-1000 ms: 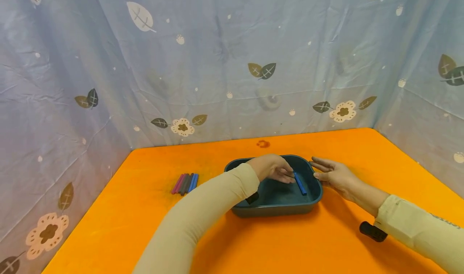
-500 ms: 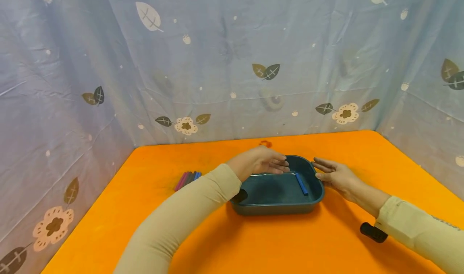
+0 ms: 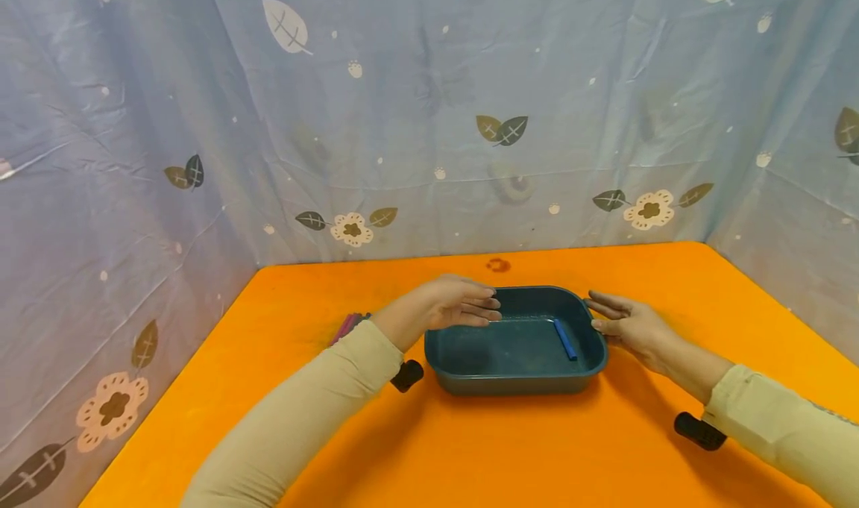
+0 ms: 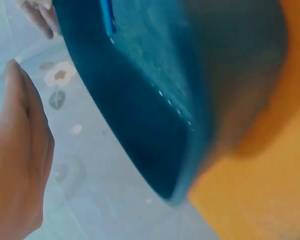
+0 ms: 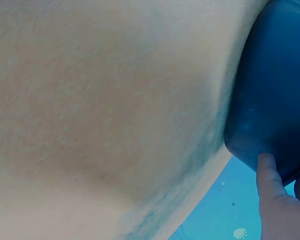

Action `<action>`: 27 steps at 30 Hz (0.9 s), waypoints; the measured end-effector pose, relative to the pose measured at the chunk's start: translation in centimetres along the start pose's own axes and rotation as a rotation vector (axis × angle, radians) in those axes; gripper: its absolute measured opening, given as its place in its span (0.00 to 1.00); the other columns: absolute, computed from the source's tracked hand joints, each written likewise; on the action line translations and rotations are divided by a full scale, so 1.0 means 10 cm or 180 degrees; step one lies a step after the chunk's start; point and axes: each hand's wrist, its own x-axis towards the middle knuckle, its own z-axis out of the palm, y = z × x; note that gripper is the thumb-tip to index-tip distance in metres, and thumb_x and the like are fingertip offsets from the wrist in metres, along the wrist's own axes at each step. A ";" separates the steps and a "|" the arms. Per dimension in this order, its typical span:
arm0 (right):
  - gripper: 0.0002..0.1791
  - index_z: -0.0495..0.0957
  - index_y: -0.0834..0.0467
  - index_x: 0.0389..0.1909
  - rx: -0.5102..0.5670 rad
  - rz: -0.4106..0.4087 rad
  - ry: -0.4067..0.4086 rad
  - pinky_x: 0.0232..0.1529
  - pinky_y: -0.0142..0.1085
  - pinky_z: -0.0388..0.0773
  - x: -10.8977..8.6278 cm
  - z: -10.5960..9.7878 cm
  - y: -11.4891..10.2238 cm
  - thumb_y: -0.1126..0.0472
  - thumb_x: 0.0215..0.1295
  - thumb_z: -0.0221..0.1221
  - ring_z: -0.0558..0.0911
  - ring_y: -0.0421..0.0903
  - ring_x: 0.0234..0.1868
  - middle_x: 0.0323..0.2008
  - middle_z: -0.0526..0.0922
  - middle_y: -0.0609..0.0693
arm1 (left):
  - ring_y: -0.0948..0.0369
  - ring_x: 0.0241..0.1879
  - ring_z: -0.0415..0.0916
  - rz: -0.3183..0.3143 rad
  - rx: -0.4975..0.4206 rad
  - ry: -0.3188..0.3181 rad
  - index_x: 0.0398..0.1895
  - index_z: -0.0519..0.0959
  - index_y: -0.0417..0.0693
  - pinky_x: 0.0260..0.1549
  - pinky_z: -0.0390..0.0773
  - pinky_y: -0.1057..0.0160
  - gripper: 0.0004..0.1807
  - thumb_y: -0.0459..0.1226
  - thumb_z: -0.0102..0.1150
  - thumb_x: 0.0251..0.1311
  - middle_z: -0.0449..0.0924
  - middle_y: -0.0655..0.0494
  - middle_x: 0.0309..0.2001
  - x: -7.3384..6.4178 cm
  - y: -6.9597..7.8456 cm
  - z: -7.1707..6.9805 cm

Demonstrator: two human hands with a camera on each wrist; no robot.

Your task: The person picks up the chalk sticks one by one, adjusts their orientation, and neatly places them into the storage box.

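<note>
My left hand (image 3: pixel 463 303) hovers over the left end of a dark teal plastic bin (image 3: pixel 517 383), its fingers straight and holding nothing. In the left wrist view the same hand (image 4: pixel 20 145) lies apart from the bin's rim. At the bin's right end, my right hand (image 3: pixel 631 325) touches the wall with fingers extended. The right wrist view has its thumb (image 5: pixel 270 177) against the bin's outer side. A short blue stick (image 3: pixel 565 340) lies on the bin floor near the right wall. Left of the bin, a row of sticks (image 3: pixel 347 326) is mostly hidden behind my left forearm.
An orange cloth (image 3: pixel 510 448) covers the table. A reddish ring-shaped stain (image 3: pixel 498 265) marks it behind the bin. Blue-grey curtains (image 3: pixel 403 120) with leaf and flower prints surround the back and sides. Dark wrist cameras (image 3: pixel 699 430) hang below both sleeves.
My left hand has drawn back leftward out of the bin, leaving the blue stick inside. My left arm now covers most of the stick row. The right hand has stayed at the bin's right end.
</note>
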 end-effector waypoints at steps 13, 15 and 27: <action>0.36 0.37 0.69 0.74 -0.0034 0.0006 -0.0036 0.42 0.30 0.79 0.03 0.00 -0.02 0.71 0.75 0.46 0.78 0.28 0.41 0.72 0.43 0.71 | 0.44 0.60 0.72 0.0077 0.0091 0.0162 0.68 0.63 0.31 0.58 0.74 0.54 0.24 0.32 0.47 0.73 0.70 0.35 0.62 -0.17 -0.16 -0.34; 0.35 0.37 0.69 0.74 -0.0051 0.0011 -0.0031 0.41 0.30 0.79 0.03 0.01 -0.02 0.71 0.75 0.46 0.77 0.29 0.40 0.72 0.43 0.71 | 0.43 0.60 0.72 0.0117 0.0076 0.0189 0.68 0.63 0.31 0.58 0.73 0.54 0.24 0.32 0.47 0.73 0.71 0.35 0.61 -0.19 -0.19 -0.39; 0.36 0.37 0.70 0.74 -0.0109 -0.0045 -0.0042 0.44 0.31 0.79 0.02 -0.01 0.01 0.71 0.75 0.46 0.77 0.27 0.42 0.71 0.43 0.72 | 0.42 0.60 0.71 0.0225 0.0131 0.0349 0.69 0.61 0.30 0.57 0.74 0.54 0.24 0.32 0.45 0.74 0.70 0.34 0.62 -0.31 -0.31 -0.67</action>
